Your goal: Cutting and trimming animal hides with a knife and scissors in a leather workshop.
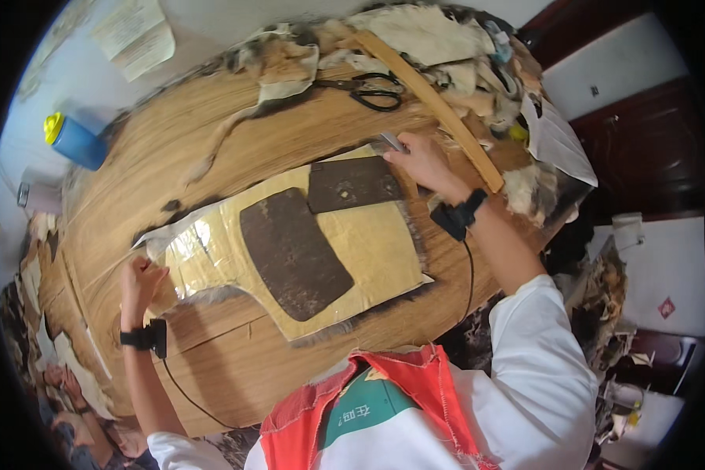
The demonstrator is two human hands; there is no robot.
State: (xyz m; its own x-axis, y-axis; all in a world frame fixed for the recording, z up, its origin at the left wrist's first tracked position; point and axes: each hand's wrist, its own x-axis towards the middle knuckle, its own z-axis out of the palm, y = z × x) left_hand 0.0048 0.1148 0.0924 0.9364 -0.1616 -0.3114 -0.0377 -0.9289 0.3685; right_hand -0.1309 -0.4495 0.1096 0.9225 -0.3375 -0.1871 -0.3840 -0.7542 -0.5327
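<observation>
A yellowish hide with a furry fringe lies on the wooden table in front of me, its narrow left part covered by shiny clear film. Two dark brown flat pieces rest on it: a large curved one in the middle and a rectangular one at the far right. My left hand is closed at the hide's narrow left end; what its fingers pinch is hidden. My right hand grips a small grey tool, perhaps a cutter, by the hide's far right corner.
Black-handled scissors and a long wooden strip lie beyond the hide, beside heaped fur scraps. A blue bottle with a yellow top stands far left. Another person's hands show at lower left. Cables run from both my wrist straps.
</observation>
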